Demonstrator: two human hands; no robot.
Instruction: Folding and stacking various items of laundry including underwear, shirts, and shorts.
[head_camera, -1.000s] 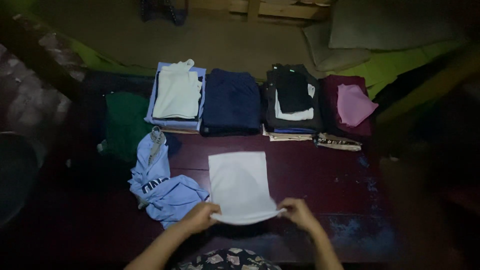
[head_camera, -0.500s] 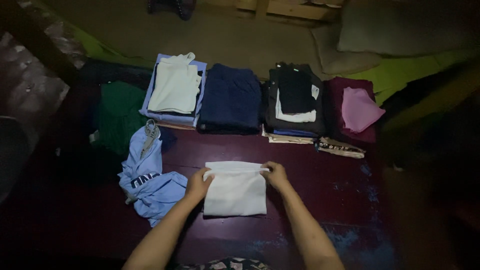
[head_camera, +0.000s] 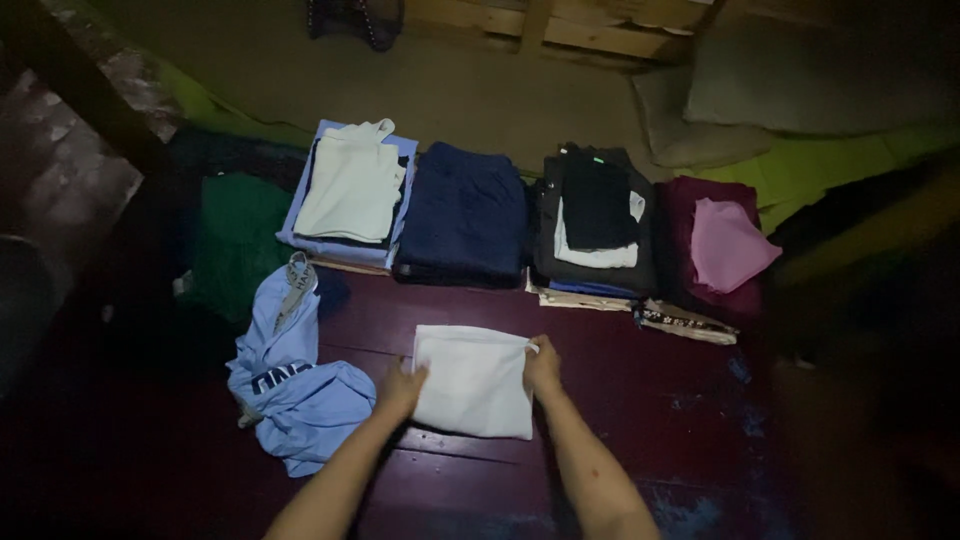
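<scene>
A folded white cloth (head_camera: 473, 380) lies on the dark red wooden table (head_camera: 640, 380). My left hand (head_camera: 402, 389) rests against the cloth's left edge. My right hand (head_camera: 542, 365) presses on its right edge near the top corner. Both hands lie flat on the cloth, fingers loosely curled; neither lifts it.
A crumpled light-blue garment (head_camera: 290, 395) lies left of the cloth. Behind stand folded stacks: cream on light blue (head_camera: 350, 190), navy (head_camera: 465, 215), black and white (head_camera: 595, 215), pink on maroon (head_camera: 725, 245). A green garment (head_camera: 235, 240) lies far left. Cushions sit at back right.
The long white cloth was folded in half: my hands carried its near edge up to the far edge, then slid down to the sides of the smaller square.
</scene>
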